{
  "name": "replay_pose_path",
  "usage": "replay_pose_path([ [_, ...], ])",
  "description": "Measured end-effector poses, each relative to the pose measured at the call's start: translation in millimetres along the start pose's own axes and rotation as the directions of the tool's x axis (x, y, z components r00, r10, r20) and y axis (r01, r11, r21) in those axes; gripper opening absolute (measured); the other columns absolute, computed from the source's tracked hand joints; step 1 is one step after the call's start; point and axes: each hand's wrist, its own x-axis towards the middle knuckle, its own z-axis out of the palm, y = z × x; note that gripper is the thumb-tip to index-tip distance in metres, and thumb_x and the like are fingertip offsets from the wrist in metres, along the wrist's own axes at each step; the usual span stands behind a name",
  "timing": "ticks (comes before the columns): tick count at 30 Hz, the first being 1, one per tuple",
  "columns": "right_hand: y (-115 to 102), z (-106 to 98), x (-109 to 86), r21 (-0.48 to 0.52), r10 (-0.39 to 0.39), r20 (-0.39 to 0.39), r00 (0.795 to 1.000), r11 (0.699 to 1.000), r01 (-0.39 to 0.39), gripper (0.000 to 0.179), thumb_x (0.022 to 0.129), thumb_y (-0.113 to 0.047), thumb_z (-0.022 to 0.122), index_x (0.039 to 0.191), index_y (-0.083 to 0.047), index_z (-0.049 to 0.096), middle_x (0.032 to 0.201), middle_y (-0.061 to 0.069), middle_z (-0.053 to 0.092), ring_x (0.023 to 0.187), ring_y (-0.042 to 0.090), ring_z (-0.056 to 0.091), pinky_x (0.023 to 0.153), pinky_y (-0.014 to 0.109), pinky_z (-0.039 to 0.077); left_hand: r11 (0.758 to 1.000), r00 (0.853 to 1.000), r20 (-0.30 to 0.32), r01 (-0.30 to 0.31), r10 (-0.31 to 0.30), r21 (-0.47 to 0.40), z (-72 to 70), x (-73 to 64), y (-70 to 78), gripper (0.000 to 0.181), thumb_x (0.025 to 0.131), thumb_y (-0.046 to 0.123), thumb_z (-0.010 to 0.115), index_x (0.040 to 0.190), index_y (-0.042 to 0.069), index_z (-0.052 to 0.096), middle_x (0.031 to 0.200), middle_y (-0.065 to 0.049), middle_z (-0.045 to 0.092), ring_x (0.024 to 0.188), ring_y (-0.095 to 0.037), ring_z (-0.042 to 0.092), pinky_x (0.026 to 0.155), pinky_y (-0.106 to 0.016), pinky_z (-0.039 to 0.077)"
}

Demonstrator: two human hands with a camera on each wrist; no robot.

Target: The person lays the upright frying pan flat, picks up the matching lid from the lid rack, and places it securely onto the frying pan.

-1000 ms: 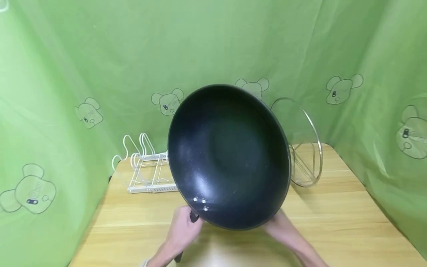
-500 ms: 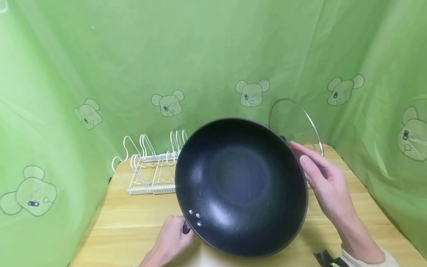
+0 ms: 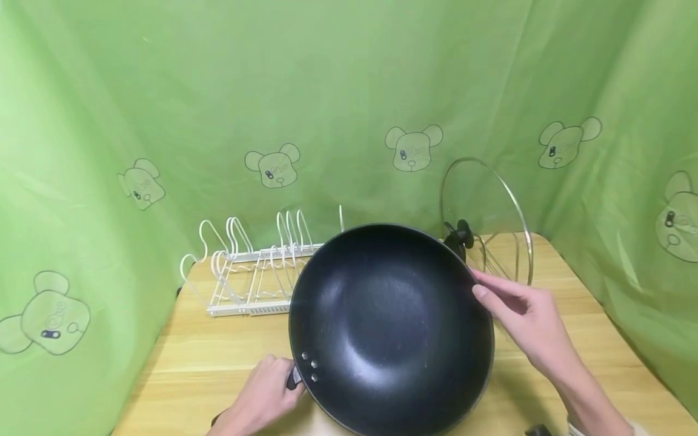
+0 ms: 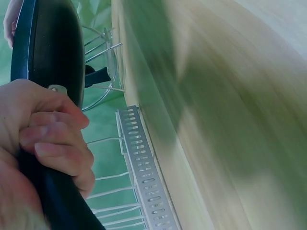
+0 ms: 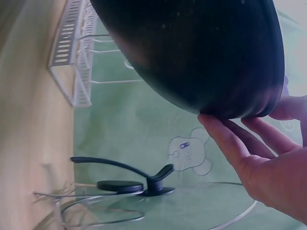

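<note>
A black wok (image 3: 392,327) is held over the table with its inside turned toward the head camera. My left hand (image 3: 264,387) grips its long handle; in the left wrist view the fingers curl round the black handle (image 4: 60,199). At the wok's right edge, my right hand (image 3: 531,327) pinches the rim, thumb on the inner side. The right wrist view shows its fingertips (image 5: 208,120) against the outer wall. Behind the wok stands a clear lid (image 3: 511,195) with a metal rim, upright, its black knob (image 3: 462,235) partly visible.
On the left of the wooden table (image 3: 207,363) stands a white wire rack (image 3: 264,309), its right part behind the wok. A wire stand (image 3: 485,257) appears below the lid. Green curtain (image 3: 349,109) with mouse-like drawings surrounds the table's back and sides.
The wok has come down and tilted back, its inside facing further up. My right hand has shifted from beneath the wok up to its right rim; my left hand keeps the handle.
</note>
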Motion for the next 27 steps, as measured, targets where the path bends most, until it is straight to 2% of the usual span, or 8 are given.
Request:
replay_pose_path([
  [6,15,1,-13.7,0.009,0.022,0.012,1.0,1.0,-0.022,0.038,0.1,-0.015,0.068,0.136,-0.003,0.065,0.122,-0.018,0.068,0.098,0.0,0.07,0.076,0.02,0.058,0.999,0.998,0.065,-0.016,0.014,0.035,-3.2,-3.1,-2.0,0.039,0.075,0.009,0.07,0.058,0.025,0.038,0.05,0.022,0.029,0.045,0.008,0.025,0.039,-0.016,0.027],
  [8,20,3,-17.4,0.012,0.022,0.014,1.0,1.0,-0.022,0.037,0.099,-0.011,0.068,0.135,0.0,0.064,0.121,-0.012,0.07,0.096,0.001,0.071,0.076,0.022,0.059,0.999,0.996,0.085,-0.021,0.017,0.041,-4.1,-4.1,-2.4,0.039,0.075,0.009,0.069,0.059,0.025,0.038,0.051,0.021,0.028,0.047,0.006,0.026,0.041,-0.017,0.028],
  [11,29,7,-21.2,0.014,0.024,0.024,0.999,1.0,-0.024,0.037,0.098,-0.004,0.068,0.134,0.002,0.063,0.124,0.007,0.071,0.098,0.0,0.069,0.078,0.021,0.058,0.999,0.994,0.113,-0.009,0.005,0.041,-5.2,-5.2,-3.0,0.039,0.076,0.008,0.069,0.059,0.024,0.038,0.052,0.019,0.029,0.048,0.003,0.027,0.042,-0.019,0.03],
  [13,35,10,-22.4,0.01,0.031,0.033,0.999,0.999,-0.032,0.037,0.097,-0.001,0.068,0.133,0.002,0.062,0.127,0.022,0.067,0.099,-0.002,0.067,0.079,0.018,0.056,0.999,0.992,0.123,0.002,-0.007,0.04,-5.8,-5.6,-3.5,0.039,0.077,0.008,0.069,0.059,0.024,0.038,0.052,0.018,0.031,0.047,0.002,0.029,0.043,-0.019,0.031],
  [15,41,13,-23.2,0.01,0.042,0.045,0.998,0.999,-0.043,0.036,0.096,0.001,0.068,0.131,0.002,0.062,0.128,0.028,0.064,0.099,-0.003,0.066,0.08,0.015,0.055,0.999,0.99,0.139,0.011,-0.016,0.041,-6.0,-6.1,-4.3,0.038,0.077,0.007,0.068,0.06,0.024,0.038,0.052,0.017,0.032,0.047,0.002,0.03,0.042,-0.02,0.032],
  [22,53,23,-26.5,-0.044,0.08,0.065,0.995,0.996,-0.077,0.028,0.09,0.005,0.068,0.118,0.002,0.064,0.123,0.029,0.066,0.093,0.0,0.068,0.076,0.016,0.056,0.999,0.983,0.186,-0.001,-0.007,0.039,-4.9,-6.7,-9.4,0.039,0.078,0.005,0.067,0.059,0.023,0.038,0.05,0.018,0.033,0.046,0.003,0.029,0.042,-0.019,0.032],
  [25,54,25,-28.3,-0.062,0.104,0.071,0.992,0.993,-0.1,0.028,0.089,0.005,0.068,0.116,0.002,0.064,0.121,0.03,0.066,0.092,-0.001,0.067,0.076,0.017,0.056,0.999,0.98,0.2,-0.008,0.0,0.038,-5.0,-5.8,-12.4,0.04,0.078,0.005,0.067,0.059,0.024,0.038,0.05,0.018,0.033,0.046,0.003,0.029,0.042,-0.018,0.032],
  [27,55,27,-29.4,-0.061,0.126,0.077,0.989,0.991,-0.121,0.028,0.088,0.006,0.068,0.116,0.003,0.064,0.12,0.03,0.067,0.092,0.003,0.07,0.076,0.018,0.057,0.999,0.979,0.205,-0.013,0.003,0.045,-5.3,-5.4,-14.3,0.04,0.078,0.007,0.068,0.06,0.024,0.038,0.051,0.018,0.033,0.047,0.002,0.029,0.043,-0.019,0.032],
])
